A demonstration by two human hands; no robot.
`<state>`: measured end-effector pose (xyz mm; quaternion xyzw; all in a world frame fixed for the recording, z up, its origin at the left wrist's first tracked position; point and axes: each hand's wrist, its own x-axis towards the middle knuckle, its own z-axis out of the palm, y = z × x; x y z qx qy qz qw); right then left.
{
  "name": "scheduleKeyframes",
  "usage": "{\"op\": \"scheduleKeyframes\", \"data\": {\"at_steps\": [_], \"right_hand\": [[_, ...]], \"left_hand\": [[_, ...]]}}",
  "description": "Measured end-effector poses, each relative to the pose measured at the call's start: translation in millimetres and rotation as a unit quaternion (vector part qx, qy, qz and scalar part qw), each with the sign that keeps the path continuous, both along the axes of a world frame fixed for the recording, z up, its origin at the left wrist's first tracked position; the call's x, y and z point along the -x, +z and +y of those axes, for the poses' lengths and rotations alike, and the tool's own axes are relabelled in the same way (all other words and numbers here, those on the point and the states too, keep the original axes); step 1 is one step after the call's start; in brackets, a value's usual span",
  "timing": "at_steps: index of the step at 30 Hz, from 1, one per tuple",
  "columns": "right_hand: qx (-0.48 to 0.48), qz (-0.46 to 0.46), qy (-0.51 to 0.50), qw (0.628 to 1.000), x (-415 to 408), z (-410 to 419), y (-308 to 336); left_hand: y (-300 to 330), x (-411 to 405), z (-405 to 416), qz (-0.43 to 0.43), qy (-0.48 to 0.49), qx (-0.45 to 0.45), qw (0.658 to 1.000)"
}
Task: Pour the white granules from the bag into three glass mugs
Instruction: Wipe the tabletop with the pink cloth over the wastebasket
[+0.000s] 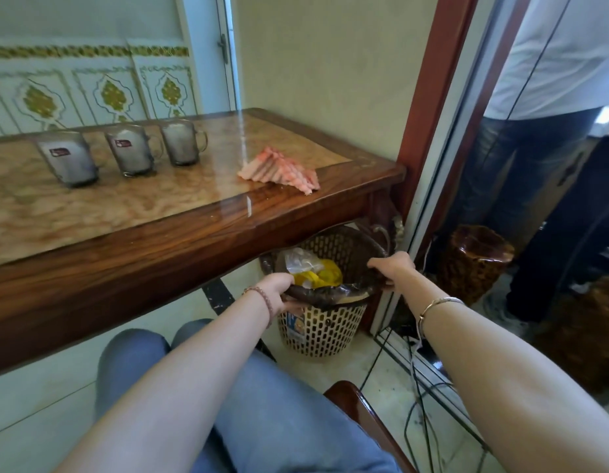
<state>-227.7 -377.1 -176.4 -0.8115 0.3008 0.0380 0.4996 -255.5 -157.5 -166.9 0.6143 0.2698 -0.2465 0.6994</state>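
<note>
Marble-topped table (125, 206): three glass mugs (132, 150) look filled with white granules. My left hand (279, 288) and right hand (392, 268) grip waste basket (323, 322) rim; pouring seems done.

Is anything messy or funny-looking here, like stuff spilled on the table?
No spill shows. The three glass mugs stand upright in a row on the wooden table. One oddity: the pink folded cloth sits at the table's edge. Both hands, left hand and right hand, grip the woven waste basket below.
</note>
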Motion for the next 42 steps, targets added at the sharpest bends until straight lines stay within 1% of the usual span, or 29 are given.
{"op": "scheduleKeyframes", "data": {"at_steps": [2,5,8,11,13,16,21,27,30,31,32,35,36,39,42], "right_hand": [[0.060,-0.005,0.043,0.997,-6.1,10.3,11.7],[0.105,-0.063,0.082,0.989,-17.7,31.4,34.8],[0.097,-0.164,0.087,0.978,-33.2,56.9,63.5],[0.107,-0.273,0.091,0.952,-48.6,81.1,90.6],[0.104,-0.300,0.122,0.940,-58.0,95.4,104.1],[0.079,-0.288,0.194,0.934,-71.3,114.5,115.2],[0.095,-0.269,0.282,0.916,-90.5,135.5,112.1],[0.172,-0.249,0.324,0.896,-104.8,155.6,111.6],[0.288,-0.190,0.327,0.880,-109.7,165.4,107.5],[0.295,-0.178,0.326,0.880,-109.0,167.3,107.0],[0.276,-0.176,0.328,0.886,-107.2,168.2,107.0],[0.171,-0.182,0.335,0.909,-94.8,164.7,109.8],[0.149,-0.188,0.334,0.912,-91.3,162.2,109.5],[0.130,-0.213,0.326,0.912,-75.1,154.1,105.8],[0.095,-0.233,0.300,0.920,-65.8,143.0,97.1]], "left_hand": [[0.5,-1.7,0.8,-0.009,0.000,-0.014,1.000],[2.4,-2.6,6.7,-0.007,0.007,-0.023,1.000],[2.6,-1.9,12.4,0.003,-0.009,-0.035,0.999],[2.3,-2.3,15.0,-0.007,-0.026,-0.046,0.999],[6.3,0.3,15.5,-0.017,-0.025,-0.035,0.999],[9.4,0.6,15.1,-0.023,-0.035,-0.038,0.998],[7.9,-6.2,22.3,-0.011,-0.030,-0.052,0.998],[6.1,-12.3,30.0,0.001,-0.028,-0.039,0.999],[5.3,-12.5,33.1,-0.003,-0.033,-0.045,0.998],[4.1,-12.9,34.2,-0.003,-0.037,-0.050,0.998],[3.7,-12.6,34.7,-0.003,-0.041,-0.054,0.998],[2.3,-10.6,36.6,-0.003,-0.045,-0.057,0.997],[2.0,-8.6,36.9,-0.002,-0.045,-0.059,0.997],[2.7,-3.4,36.3,-0.012,-0.036,-0.053,0.998],[1.6,-1.3,36.6,-0.016,-0.027,-0.055,0.998]]}}
